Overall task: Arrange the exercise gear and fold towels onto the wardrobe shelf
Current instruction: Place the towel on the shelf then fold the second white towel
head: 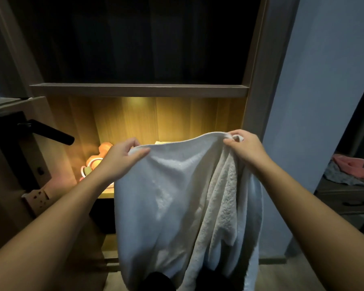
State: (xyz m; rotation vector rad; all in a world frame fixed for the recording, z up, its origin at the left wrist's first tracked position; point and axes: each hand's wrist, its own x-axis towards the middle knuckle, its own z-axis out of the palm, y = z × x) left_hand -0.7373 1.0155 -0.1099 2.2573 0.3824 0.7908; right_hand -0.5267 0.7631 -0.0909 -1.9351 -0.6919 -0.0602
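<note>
Single head-worn view; faces forward and down at wardrobe shelf (139, 90); close range

On the left, a brown door (6, 206) stands edge-on, with a black lever handle (48, 131) pointing right from a dark lock plate. Lower down and nearer, a pale wall socket (39, 198) sits tilted in the view. A blue wall (315, 80) fills the right side. At the far right stands a dark drawer unit (345, 208) with a curved black pull (355, 203). A pink cloth (349, 164) lies crumpled on its top, over a grey cloth (340, 177). Wooden floor (286, 276) shows below the wall.
</note>
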